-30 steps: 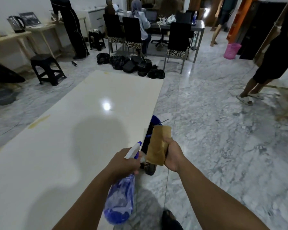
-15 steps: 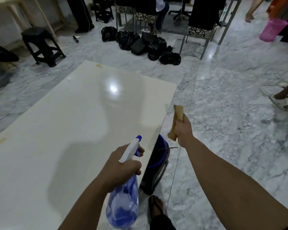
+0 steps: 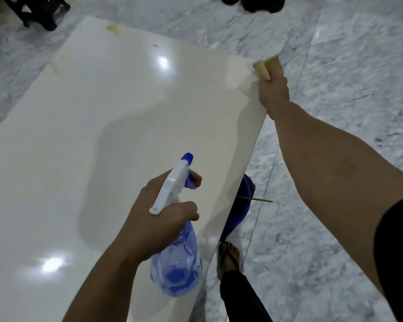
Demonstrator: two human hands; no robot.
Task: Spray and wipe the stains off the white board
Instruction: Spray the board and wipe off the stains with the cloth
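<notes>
The long white board (image 3: 98, 117) lies flat and fills the left of the view. Yellowish stains mark it at the far end (image 3: 113, 28) and near the left edge (image 3: 54, 67). My left hand (image 3: 156, 217) grips a blue translucent spray bottle (image 3: 176, 259) by its white trigger head, nozzle pointing out over the board. My right hand (image 3: 273, 92) holds a folded tan cloth (image 3: 266, 67) above the board's far right corner.
A blue bucket (image 3: 240, 205) with a thin stick across it stands half under the board's right edge. My sandalled foot (image 3: 229, 254) is beside it on the marble floor (image 3: 335, 66). A black stool (image 3: 40, 8) and black bags (image 3: 254, 2) lie beyond the board.
My view has tilted down toward the board. My right hand has carried the cloth forward to the board's far right corner. My left hand still holds the bottle over the board.
</notes>
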